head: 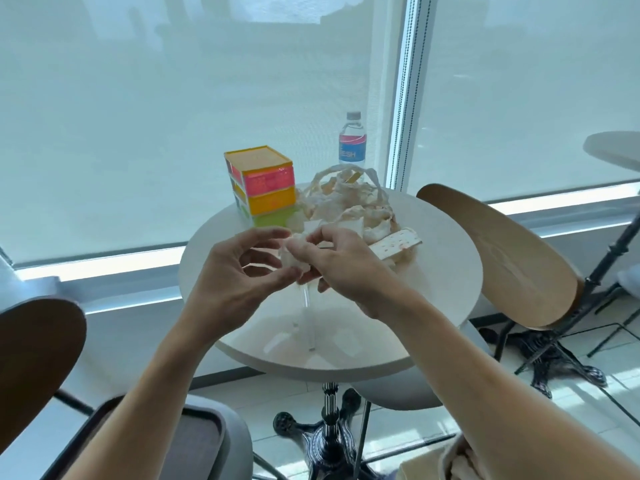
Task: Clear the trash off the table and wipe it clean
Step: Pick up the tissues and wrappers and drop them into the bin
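Progress: early, by my read; most trash sits on the round white tabletop [433,258], no wiping visible.
Hands: left hand [235,268] and right hand [343,261] are together above the table's middle, both pinching one small crumpled white paper wad [292,258] between fingertips; looks like balling it up.
Trash pile: big heap of torn white-and-tan paper strips [346,206] at the far side of the table, a flat printed cardboard strip [398,242] leaning on its right edge.
Near side: clear plastic wrapper pieces [308,327] lying flat near the front rim, hard to make out.
Other items: stacked pink, orange and green plastic box [266,185] left of the heap, clear plastic water bottle with blue label [352,140] behind it; cannot tell if they count as trash.
Left to do: gather the heap, the strip and the wrappers, then wipe; no cloth identifiable.
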